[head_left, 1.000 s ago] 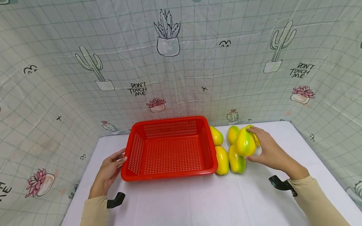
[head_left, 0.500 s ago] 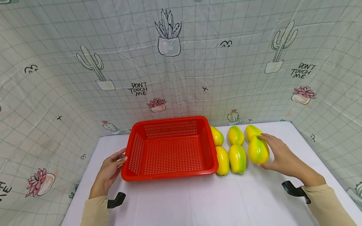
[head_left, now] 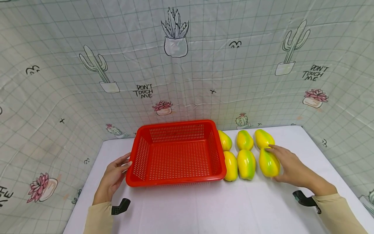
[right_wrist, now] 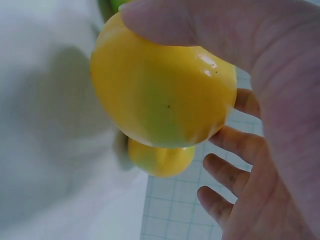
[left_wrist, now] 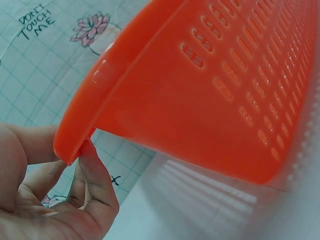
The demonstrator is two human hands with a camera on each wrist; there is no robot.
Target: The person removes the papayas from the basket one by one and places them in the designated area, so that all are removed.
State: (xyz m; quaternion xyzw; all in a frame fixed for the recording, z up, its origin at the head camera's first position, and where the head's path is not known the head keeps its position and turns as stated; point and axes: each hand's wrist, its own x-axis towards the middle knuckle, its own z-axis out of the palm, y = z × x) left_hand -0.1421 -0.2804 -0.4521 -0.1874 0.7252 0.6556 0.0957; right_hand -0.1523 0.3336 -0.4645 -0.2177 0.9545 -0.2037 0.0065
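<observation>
My left hand (head_left: pixel 113 174) pinches the left rim of a red plastic basket (head_left: pixel 175 182) between thumb and fingers; the left wrist view shows the basket's slotted wall (left_wrist: pixel 235 90) close up. At the right, my right hand (head_left: pixel 293 169) holds a yellow-green mango (head_left: pixel 269 163) between thumb and fingers. In the right wrist view the thumb lies across this mango (right_wrist: pixel 160 100), with fingertips on its far side. Whether it rests on the table cannot be told. Directly behind it lies another mango (head_left: pixel 264 138).
Between basket and held mango, more mangoes stand in two columns: a front one (head_left: pixel 246 164) with one behind (head_left: pixel 244 140), and a pair (head_left: pixel 230 165) against the basket's right side. A white cloth covers the table (head_left: pixel 187 211); a printed curtain (head_left: pixel 198 71) rises behind.
My right hand has carried its mango to the right and lowered it, from over the other mangoes to in front of the far-right one. The left hand and basket stay put.
</observation>
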